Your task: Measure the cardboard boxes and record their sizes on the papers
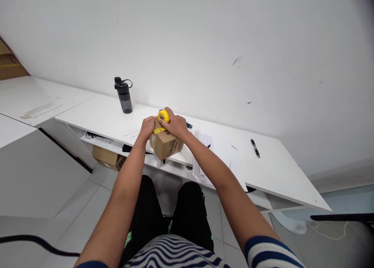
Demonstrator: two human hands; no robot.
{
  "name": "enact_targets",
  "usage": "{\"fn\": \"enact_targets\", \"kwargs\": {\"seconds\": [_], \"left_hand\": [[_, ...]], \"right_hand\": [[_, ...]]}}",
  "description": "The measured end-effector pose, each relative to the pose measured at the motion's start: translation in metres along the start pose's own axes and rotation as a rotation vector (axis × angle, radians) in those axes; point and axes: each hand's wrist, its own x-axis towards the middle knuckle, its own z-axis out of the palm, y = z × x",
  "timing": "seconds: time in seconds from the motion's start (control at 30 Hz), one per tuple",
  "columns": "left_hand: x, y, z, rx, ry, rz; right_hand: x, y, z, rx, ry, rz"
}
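A small brown cardboard box [166, 144] sits near the front edge of a white desk [274, 170]. My right hand [176, 125] is closed round a yellow tape measure [164, 115] resting on the box's top. A yellow tape blade [156, 134] runs from it down the box's left edge. My left hand [148, 126] pinches the blade's end at the box's left top corner.
A dark water bottle [124, 95] stands at the back left of the desk. Papers [203, 151] lie right of the box, a black marker [255, 148] further right. A cardboard box [107, 158] sits under the desk. A black cable [35, 242] crosses the floor.
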Motion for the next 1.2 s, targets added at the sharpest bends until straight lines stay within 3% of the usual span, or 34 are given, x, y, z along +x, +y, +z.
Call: {"fn": "enact_targets", "kwargs": {"seconds": [0.1, 0.3, 0.43, 0.63, 0.97, 1.07, 1.2], "left_hand": [[0.002, 0.001, 0.001, 0.039, 0.016, -0.002], [0.003, -0.002, 0.004, 0.023, 0.013, 0.011], [0.005, -0.003, 0.005, -0.006, 0.019, -0.015], [0.001, 0.001, 0.006, -0.048, 0.033, -0.044], [-0.008, 0.007, -0.001, 0.000, -0.019, -0.050], [-0.013, 0.006, -0.006, -0.061, 0.022, -0.090], [-0.028, 0.003, -0.021, -0.141, 0.094, -0.119]], "right_hand": [[-0.030, 0.002, -0.010, -0.017, 0.041, 0.016], [-0.127, 0.019, -0.026, -0.044, 0.158, 0.145], [-0.148, 0.024, -0.026, -0.035, 0.174, 0.176], [-0.115, 0.012, -0.027, -0.061, 0.080, 0.198], [0.010, -0.026, -0.002, -0.015, -0.094, 0.061], [0.016, -0.022, -0.006, 0.035, -0.086, 0.039], [-0.007, -0.001, -0.018, 0.202, 0.059, 0.117]]}}
